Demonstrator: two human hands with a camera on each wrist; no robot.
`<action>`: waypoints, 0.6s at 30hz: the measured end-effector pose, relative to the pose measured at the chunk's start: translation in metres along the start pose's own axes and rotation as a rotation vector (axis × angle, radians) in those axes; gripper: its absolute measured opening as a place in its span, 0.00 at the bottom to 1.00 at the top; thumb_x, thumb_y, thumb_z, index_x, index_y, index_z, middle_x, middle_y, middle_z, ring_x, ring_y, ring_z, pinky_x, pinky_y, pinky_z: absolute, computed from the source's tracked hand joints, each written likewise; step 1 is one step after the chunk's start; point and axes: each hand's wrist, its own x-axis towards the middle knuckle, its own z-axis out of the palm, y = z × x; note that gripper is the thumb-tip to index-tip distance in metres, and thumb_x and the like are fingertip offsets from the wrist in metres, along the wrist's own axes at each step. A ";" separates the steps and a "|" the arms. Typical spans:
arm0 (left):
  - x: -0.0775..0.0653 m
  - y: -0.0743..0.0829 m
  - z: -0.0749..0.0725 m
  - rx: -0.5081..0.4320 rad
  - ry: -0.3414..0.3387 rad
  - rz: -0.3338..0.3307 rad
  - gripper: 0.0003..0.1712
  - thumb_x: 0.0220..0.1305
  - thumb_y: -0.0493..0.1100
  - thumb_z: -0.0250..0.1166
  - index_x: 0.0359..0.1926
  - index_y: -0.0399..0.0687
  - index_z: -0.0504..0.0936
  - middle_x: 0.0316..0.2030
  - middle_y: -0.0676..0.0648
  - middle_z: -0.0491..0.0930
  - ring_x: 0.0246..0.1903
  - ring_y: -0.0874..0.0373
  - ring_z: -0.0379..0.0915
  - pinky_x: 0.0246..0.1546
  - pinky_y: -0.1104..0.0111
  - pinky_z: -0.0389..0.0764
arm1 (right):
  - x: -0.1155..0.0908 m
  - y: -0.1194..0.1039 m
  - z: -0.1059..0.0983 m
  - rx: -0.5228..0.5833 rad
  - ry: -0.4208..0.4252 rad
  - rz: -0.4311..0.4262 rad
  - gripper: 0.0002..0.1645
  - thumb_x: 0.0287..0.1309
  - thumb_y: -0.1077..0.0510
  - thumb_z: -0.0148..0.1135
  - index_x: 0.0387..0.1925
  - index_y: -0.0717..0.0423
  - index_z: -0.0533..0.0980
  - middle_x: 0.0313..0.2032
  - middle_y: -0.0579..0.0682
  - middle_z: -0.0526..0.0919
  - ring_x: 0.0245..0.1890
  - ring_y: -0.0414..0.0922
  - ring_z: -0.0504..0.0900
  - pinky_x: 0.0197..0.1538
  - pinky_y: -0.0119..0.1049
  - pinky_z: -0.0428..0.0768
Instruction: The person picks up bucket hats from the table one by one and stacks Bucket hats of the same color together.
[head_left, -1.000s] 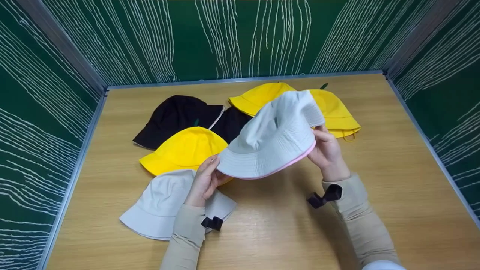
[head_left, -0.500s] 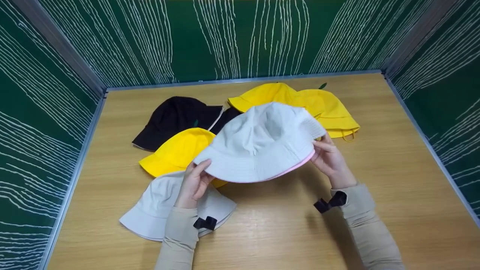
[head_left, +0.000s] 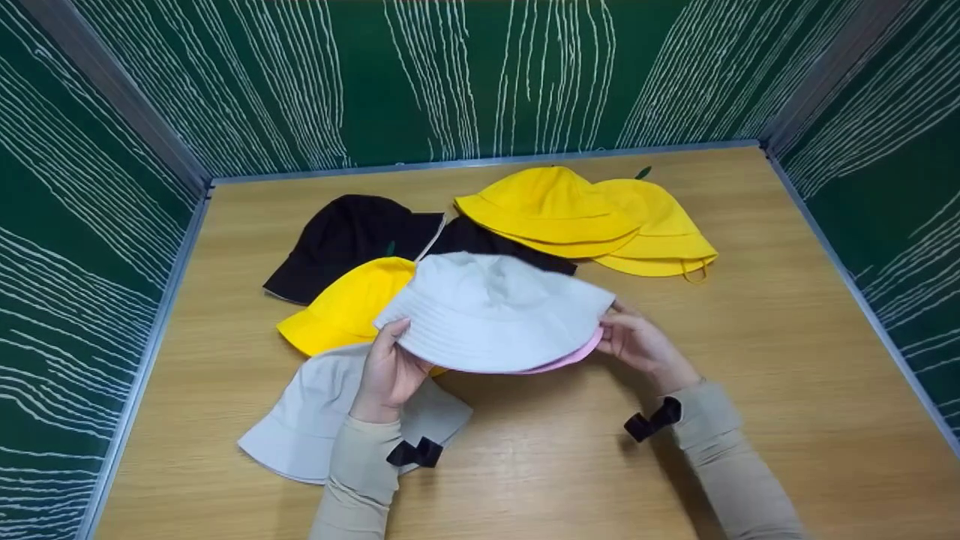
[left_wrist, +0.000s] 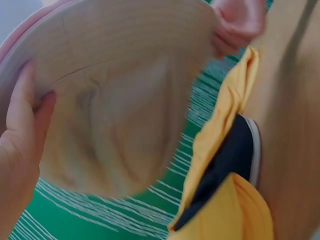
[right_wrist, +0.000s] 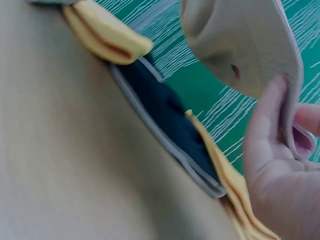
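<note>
A pale, whitish bucket hat (head_left: 495, 315) with a pink underside showing along its brim is held up between both hands over the middle of the table. My left hand (head_left: 388, 375) pinches the brim at its left end, thumb on top. At the opposite end my right hand (head_left: 641, 345) grips the brim, its fingers partly hidden behind the fabric. In the right wrist view the brim (right_wrist: 287, 105) passes between thumb and fingers, and a small dark mark shows on the crown. The left wrist view shows the hat's crown (left_wrist: 120, 115) and pink edge close up.
A light grey bucket hat (head_left: 300, 427) lies under the left forearm, with a yellow hat (head_left: 337, 315) behind it. Black hats (head_left: 345, 244) lie farther back. Two overlapping yellow hats (head_left: 555, 202) sit at the back right. Green panels (head_left: 480, 82) enclose the wooden table (head_left: 787, 337).
The pale hat has come down and toward the person, turning so its crown sits more level. Both hands moved with it, keeping their hold, and the back yellow hats are now more visible.
</note>
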 end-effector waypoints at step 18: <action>-0.016 0.007 0.033 0.012 -0.227 -0.018 0.16 0.70 0.45 0.52 0.55 0.52 0.63 0.46 0.51 0.76 0.47 0.61 0.77 0.50 0.70 0.77 | 0.026 0.013 0.014 -0.435 0.006 0.031 0.19 0.68 0.56 0.49 0.56 0.59 0.65 0.47 0.42 0.81 0.48 0.39 0.80 0.54 0.31 0.75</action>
